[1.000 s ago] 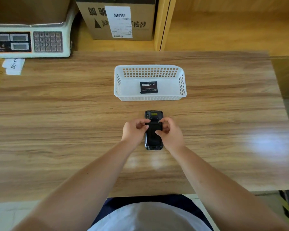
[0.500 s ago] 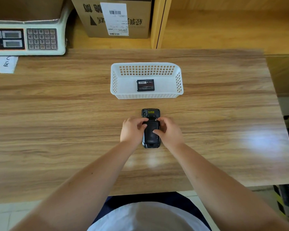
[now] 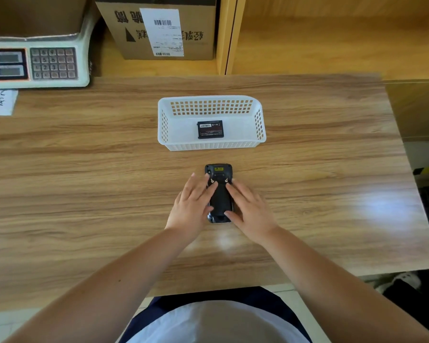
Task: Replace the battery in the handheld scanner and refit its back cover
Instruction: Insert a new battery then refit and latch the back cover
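The black handheld scanner lies face down on the wooden table, its back cover in place, with two small latches showing near its top. My left hand lies flat along its left side, fingers spread, fingertips touching the cover. On the scanner's right side my right hand rests the same way, fingers extended, thumb at the lower edge. Neither hand grips anything. A black battery lies inside the white perforated basket just beyond the scanner.
An electronic weighing scale stands at the far left with a paper note in front of it. A cardboard box with a shipping label sits on the shelf behind the table. The table's right edge ends near dark objects on the floor.
Both hands have uncurled from pinching at the upper part of the scanner's back and now lie flat with fingers spread on either side. The scanner has stayed in place.
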